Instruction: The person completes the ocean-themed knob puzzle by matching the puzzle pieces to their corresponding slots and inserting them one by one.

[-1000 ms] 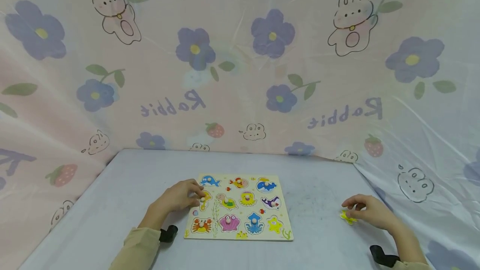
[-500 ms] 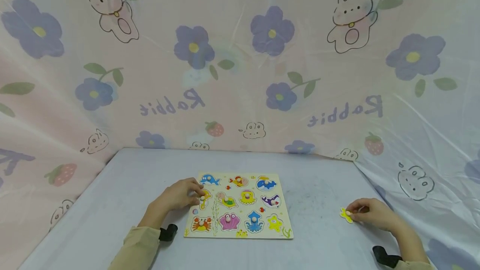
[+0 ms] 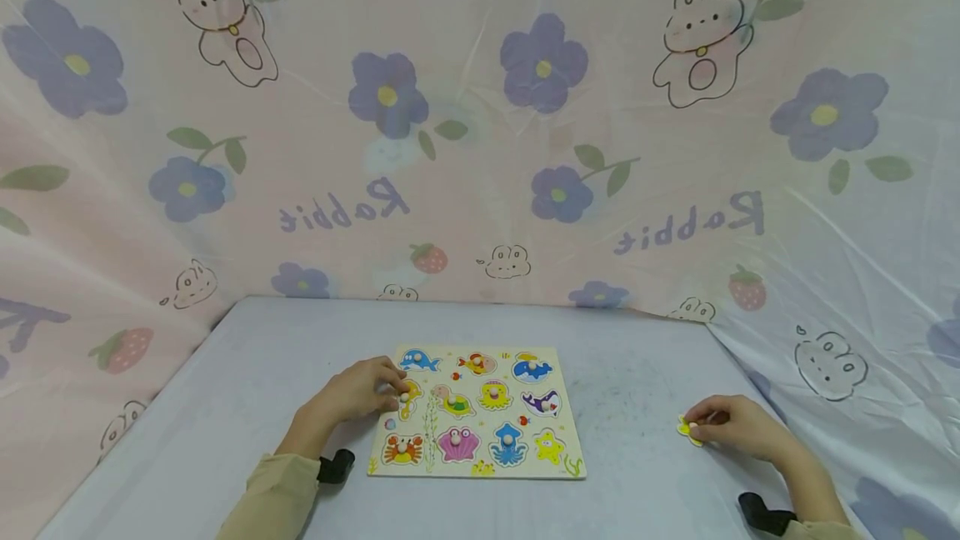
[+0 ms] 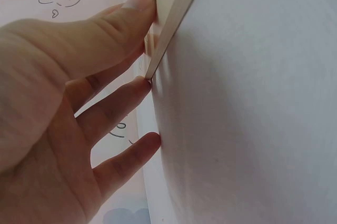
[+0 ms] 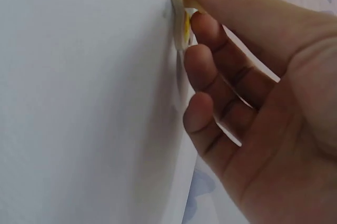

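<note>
A wooden peg-puzzle board (image 3: 517, 467) with sea animals lies at the middle of the table. At its left edge my left hand (image 3: 356, 390) has thumb and index finger at the knob of the yellow seahorse puzzle piece (image 3: 409, 403), pinching it. In the left wrist view, the other left fingers (image 4: 113, 108) spread by the board's edge. Far to the right, my right hand (image 3: 738, 423) pinches the knob of a yellow star puzzle piece (image 3: 683, 426); the right wrist view shows the star piece (image 5: 177, 18) tilted at the tabletop, mostly cut off above.
The board's star spot (image 3: 550, 447) shows a printed star without a knob. Knobbed pieces such as the crab (image 3: 403, 448), shell (image 3: 459, 444) and squid (image 3: 508, 446) sit in the board. A patterned curtain (image 3: 465, 148) hangs behind the white table (image 3: 630, 390).
The right thumb and index finger have closed on the star piece's knob, and the star has tipped and shifted slightly left. The left hand and the board have barely moved.
</note>
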A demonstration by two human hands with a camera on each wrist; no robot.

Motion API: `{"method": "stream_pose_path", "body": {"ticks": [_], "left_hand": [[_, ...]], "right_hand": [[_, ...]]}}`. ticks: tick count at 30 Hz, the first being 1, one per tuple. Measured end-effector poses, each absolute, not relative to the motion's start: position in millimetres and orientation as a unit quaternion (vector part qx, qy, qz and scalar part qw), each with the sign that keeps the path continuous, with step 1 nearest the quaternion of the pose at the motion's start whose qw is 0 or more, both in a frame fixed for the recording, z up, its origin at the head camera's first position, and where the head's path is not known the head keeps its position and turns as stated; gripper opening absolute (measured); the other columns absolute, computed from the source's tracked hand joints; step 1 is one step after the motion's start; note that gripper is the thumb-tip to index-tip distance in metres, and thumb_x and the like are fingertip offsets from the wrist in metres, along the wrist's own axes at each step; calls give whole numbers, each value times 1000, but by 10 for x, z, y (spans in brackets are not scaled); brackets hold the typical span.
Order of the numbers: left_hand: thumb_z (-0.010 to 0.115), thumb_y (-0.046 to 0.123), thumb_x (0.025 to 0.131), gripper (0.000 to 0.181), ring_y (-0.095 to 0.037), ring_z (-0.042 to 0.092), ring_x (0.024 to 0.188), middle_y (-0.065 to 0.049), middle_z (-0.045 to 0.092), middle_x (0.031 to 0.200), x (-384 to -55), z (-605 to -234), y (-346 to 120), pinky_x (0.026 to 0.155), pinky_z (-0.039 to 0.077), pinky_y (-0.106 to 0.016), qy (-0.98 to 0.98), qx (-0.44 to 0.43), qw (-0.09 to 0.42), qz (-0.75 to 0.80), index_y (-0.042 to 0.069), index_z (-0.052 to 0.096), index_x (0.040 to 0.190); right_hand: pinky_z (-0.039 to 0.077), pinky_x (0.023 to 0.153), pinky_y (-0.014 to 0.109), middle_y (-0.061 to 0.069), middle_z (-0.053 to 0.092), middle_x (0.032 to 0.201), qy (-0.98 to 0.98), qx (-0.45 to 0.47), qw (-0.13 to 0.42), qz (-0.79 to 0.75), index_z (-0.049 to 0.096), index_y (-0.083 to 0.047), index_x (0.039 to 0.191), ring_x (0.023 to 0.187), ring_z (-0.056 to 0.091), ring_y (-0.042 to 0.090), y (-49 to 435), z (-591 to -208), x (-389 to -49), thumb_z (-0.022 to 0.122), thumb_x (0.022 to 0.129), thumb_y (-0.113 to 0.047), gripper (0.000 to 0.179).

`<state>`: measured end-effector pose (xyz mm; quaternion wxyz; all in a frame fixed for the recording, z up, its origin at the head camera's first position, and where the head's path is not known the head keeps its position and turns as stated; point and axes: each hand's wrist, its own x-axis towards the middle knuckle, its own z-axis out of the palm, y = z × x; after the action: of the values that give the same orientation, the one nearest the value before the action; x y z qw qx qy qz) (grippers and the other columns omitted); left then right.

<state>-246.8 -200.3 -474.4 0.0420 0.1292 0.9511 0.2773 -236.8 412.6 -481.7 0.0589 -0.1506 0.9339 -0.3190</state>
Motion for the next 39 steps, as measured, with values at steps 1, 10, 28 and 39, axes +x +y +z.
{"method": "stream_pose_path", "body": {"ticks": [1,10,28,39], "left_hand": [[87,14,84,19,-34,58,130,9,70,121,-2464,-4738,-2002,105,44,-69,951,130,41,278,25,82,98],[87,15,84,19,-33,58,130,11,69,122,-2478,-4754,-2020,105,43,-70,952,129,41,275,27,81,98],[87,14,84,19,-34,58,130,10,69,121,-2474,-4741,-2011,106,43,-69,950,129,44,281,25,82,98],[87,14,84,18,-34,58,130,11,69,121,-2488,-4762,-2020,106,43,-69,950,129,43,281,26,82,97]], "right_hand": [[51,64,23,2,74,93,932,-152,61,-322,77,-2,103,75,58,1,4124,-4819,-2371,80,92,-16,18],[53,67,23,2,75,96,937,-143,59,-313,78,-6,103,79,59,1,4054,-4778,-2375,78,94,-19,16],[54,65,25,-2,70,88,908,-190,46,-369,76,-10,108,77,65,11,3436,-4693,-2391,77,96,-25,19],[54,64,26,-5,72,94,888,-249,28,-386,77,-18,103,77,62,10,2914,-4714,-2354,78,95,-23,9]]}}
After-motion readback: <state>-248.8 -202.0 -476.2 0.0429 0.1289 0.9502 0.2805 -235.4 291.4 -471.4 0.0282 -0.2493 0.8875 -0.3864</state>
